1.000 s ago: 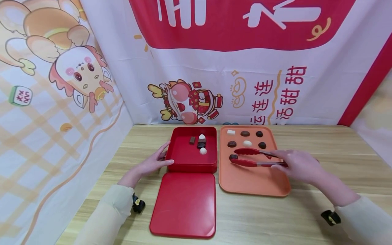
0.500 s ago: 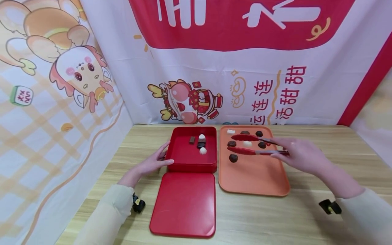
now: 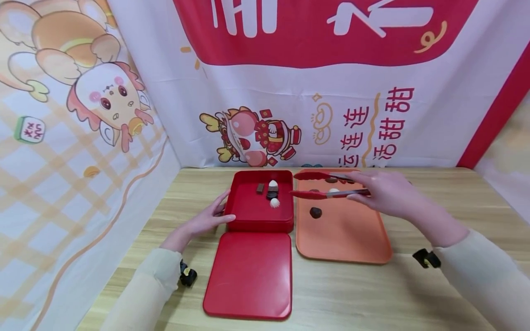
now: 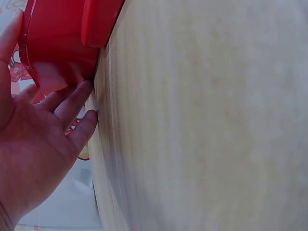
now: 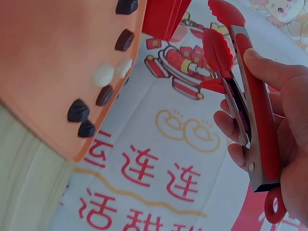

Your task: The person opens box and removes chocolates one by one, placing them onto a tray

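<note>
The right hand (image 3: 385, 191) has carried the tongs (image 3: 312, 195) up and leftward across the tray (image 3: 343, 243). A second ago their lower tip partly covered the dark chocolate (image 3: 315, 212) — now that piece lies in plain sight below them. The tips have reached the tray's left edge, the lower one just overlapping the red box's (image 3: 261, 225) right side in the head view. There, the white square piece (image 5: 123, 67) has become hidden — and the right sleeve (image 3: 488, 271) has shifted left.
</note>
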The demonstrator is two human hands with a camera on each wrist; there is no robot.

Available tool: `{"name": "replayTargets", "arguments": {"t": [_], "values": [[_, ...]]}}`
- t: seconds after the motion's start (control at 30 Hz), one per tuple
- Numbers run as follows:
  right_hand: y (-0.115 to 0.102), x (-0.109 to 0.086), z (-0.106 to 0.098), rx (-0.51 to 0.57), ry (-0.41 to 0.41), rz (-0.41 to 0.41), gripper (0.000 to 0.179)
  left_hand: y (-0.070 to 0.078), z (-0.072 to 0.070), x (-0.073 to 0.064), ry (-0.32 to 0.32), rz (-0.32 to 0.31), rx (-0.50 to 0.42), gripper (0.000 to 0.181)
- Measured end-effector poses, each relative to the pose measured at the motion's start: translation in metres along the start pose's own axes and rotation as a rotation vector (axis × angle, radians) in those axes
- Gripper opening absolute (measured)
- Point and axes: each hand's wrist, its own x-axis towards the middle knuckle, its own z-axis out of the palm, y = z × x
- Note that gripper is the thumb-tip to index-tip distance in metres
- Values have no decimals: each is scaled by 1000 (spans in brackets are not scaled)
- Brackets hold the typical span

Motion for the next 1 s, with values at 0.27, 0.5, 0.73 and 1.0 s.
{"name": "replayTargets", "arguments": {"t": [0.27, 0.5, 0.73, 1.0], "values": [[-14, 28, 10, -36, -20, -30, 49, 1, -1, -2, -1, -1, 10, 89], [-21, 45, 20, -19, 11, -88, 48, 0, -1, -2, -4, 4, 16, 91], [-31, 61, 29, -34, -9, -107, 56, 5, -1, -3, -8, -2, -4, 89], [-38, 72, 40, -32, -5, -128, 48, 3, -1, -2, 5, -11, 24, 89]]}}
